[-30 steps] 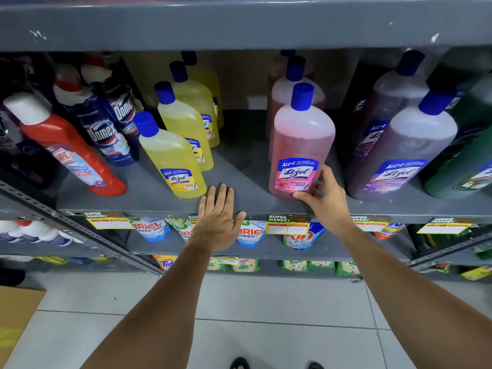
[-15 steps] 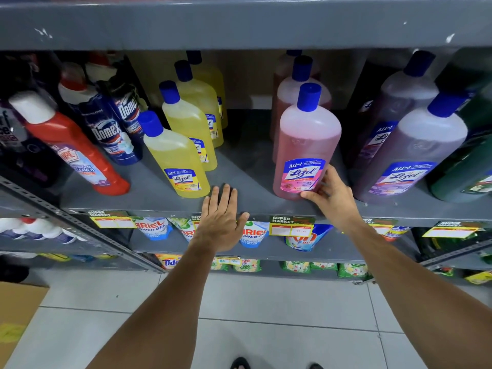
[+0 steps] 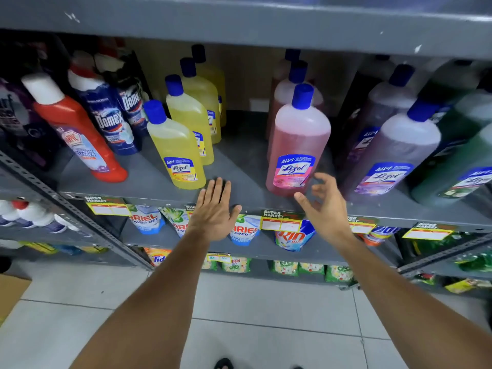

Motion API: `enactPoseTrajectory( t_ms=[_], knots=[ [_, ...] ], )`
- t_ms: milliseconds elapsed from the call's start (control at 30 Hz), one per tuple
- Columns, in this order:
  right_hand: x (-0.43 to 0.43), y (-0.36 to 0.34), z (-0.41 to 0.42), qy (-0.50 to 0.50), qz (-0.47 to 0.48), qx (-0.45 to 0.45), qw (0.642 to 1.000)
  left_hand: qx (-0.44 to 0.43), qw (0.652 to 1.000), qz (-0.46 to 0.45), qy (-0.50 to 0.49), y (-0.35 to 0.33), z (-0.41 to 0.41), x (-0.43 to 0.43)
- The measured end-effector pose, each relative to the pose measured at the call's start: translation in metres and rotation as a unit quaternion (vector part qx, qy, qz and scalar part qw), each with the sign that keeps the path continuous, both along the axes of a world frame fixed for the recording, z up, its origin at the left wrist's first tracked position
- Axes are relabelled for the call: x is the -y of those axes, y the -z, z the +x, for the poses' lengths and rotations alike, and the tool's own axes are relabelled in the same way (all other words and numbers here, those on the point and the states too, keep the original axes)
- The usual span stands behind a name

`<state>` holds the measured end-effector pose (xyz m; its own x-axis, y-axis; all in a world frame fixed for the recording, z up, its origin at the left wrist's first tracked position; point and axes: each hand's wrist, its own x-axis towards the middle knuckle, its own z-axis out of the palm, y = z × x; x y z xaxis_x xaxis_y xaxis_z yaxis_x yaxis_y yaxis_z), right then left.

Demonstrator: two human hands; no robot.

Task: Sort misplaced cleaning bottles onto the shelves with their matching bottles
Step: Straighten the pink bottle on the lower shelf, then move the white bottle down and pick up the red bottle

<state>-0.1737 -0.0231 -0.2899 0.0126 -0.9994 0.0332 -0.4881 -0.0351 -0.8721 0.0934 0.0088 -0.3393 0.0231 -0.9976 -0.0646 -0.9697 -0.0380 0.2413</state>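
Note:
A pink Lizol bottle [image 3: 298,139] with a blue cap stands upright at the front of the grey shelf [image 3: 239,179], with more pink bottles in a row behind it. My right hand [image 3: 323,206] hovers just below and right of its base, fingers spread, touching nothing. My left hand [image 3: 215,211] rests flat on the shelf's front edge, between the pink bottle and a row of yellow Lizol bottles [image 3: 177,145]. Purple Lizol bottles [image 3: 399,153] stand to the right.
A red Harpic bottle [image 3: 77,137] and dark blue Domex bottles [image 3: 109,121] stand at the left. Green bottles [image 3: 463,161] fill the far right. Lower shelves hold Ariel and Rin pouches [image 3: 243,230]. A cardboard box [image 3: 12,294] sits on the tiled floor at left.
My right hand has let go of the pink bottle's base and drawn back a little, fingers spread. The pink bottle stays upright. My left hand keeps its place on the shelf edge.

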Motion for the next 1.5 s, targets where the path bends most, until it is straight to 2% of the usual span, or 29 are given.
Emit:
enactPoseTrajectory(
  t_ms=[200,433,633,800,933,1067,1167,1267,1500],
  knots=[
    [-0.021,-0.049,0.018,-0.082,-0.051,0.055,0.994,0.000,0.985,-0.169,0.026,-0.040,-0.021,-0.042],
    [-0.024,-0.156,0.057,-0.170,-0.102,0.113,0.974,-0.002,0.952,-0.295,-0.081,-0.145,-0.009,-0.080],
    [-0.031,-0.259,0.094,-0.253,-0.166,0.143,0.942,0.067,0.909,-0.367,-0.185,-0.262,0.043,-0.112],
    [-0.036,-0.316,0.138,-0.298,-0.195,0.136,0.925,0.089,0.895,-0.379,-0.217,-0.331,0.110,-0.126],
    [-0.035,-0.341,0.187,-0.315,-0.193,0.121,0.921,0.067,0.911,-0.355,-0.199,-0.356,0.159,-0.121],
    [-0.034,-0.347,0.238,-0.295,-0.187,0.130,0.928,0.071,0.940,-0.287,-0.168,-0.359,0.208,-0.107],
    [-0.031,-0.350,0.281,-0.256,-0.216,0.136,0.932,0.083,0.959,-0.222,-0.157,-0.356,0.242,-0.091],
    [-0.027,-0.355,0.317,-0.176,-0.272,0.115,0.939,0.104,0.967,-0.186,-0.137,-0.345,0.267,-0.074],
    [-0.012,-0.370,0.365,-0.090,-0.289,0.099,0.948,0.069,0.957,-0.255,-0.120,-0.322,0.278,-0.060]
  ],
)
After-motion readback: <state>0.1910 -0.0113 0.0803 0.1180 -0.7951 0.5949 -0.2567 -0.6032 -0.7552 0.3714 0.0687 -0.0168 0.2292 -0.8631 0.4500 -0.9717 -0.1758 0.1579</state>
